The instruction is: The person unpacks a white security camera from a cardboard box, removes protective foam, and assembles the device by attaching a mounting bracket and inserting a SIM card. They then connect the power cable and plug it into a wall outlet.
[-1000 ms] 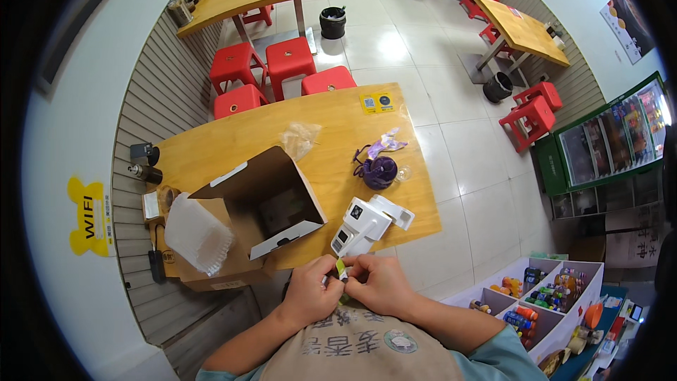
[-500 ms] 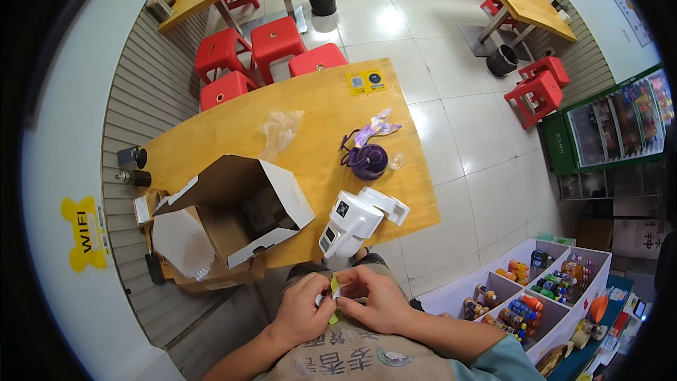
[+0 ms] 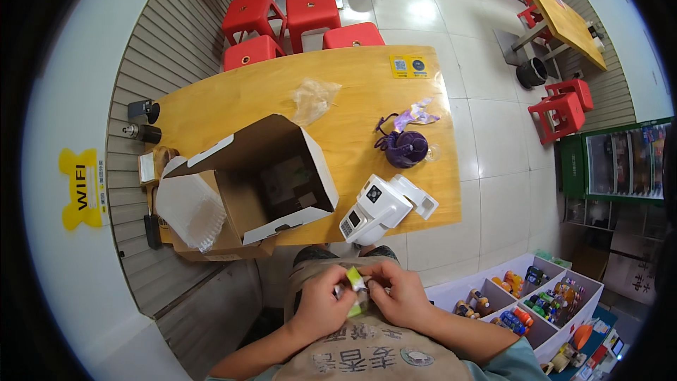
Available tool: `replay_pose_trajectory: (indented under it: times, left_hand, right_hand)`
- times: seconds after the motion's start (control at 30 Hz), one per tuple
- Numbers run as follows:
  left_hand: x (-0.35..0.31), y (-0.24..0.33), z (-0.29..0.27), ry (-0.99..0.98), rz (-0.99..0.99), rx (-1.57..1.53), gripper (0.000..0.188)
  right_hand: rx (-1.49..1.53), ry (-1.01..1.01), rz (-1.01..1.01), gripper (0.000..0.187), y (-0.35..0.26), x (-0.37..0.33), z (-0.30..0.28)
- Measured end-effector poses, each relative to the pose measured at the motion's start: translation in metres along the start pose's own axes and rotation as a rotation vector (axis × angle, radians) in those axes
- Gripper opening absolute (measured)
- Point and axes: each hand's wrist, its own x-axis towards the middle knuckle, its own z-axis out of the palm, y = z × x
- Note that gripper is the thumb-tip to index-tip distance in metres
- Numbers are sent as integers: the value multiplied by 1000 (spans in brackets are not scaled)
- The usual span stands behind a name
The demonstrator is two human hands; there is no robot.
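Observation:
In front of my apron, my left hand [image 3: 323,305] pinches a small green-and-white packet [image 3: 355,279] between thumb and fingers. My right hand [image 3: 402,298] grips the packet's other side, its fingertips bent close to those of the left. What the packet contains is too small to make out. Beyond my hands, a white security camera [image 3: 379,206] with a jointed bracket lies at the table's near edge. To its left stands an open cardboard box [image 3: 319,169], white outside and brown inside, with its flaps spread. A crumpled clear plastic bag [image 3: 314,99] lies behind the box.
The wooden table [image 3: 360,113] also bears a purple drawstring pouch [image 3: 405,149] and a white foam-like wrap [image 3: 187,204] by the box. Red stools [image 3: 312,14] line its far side. At my right is a divided white bin [image 3: 493,314] of bottles. A green-framed fridge [image 3: 575,169] stands farther right.
My head view has shifted, so the table and its things appear farther right. Both hands stay on the packet, turning it so that more of its green and white surface shows.

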Motion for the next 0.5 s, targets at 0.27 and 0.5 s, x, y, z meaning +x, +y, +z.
replay_pose_trajectory:
  times: [0.27,0.5]
  left_hand:
    - [39,-149,-10,287,-245,-418,17]
    - [95,-276,-13,341,-113,-19,32]
  right_hand:
    - [331,2,140,36,64,46,23]
    - [683,418,544,71,129,83,20]
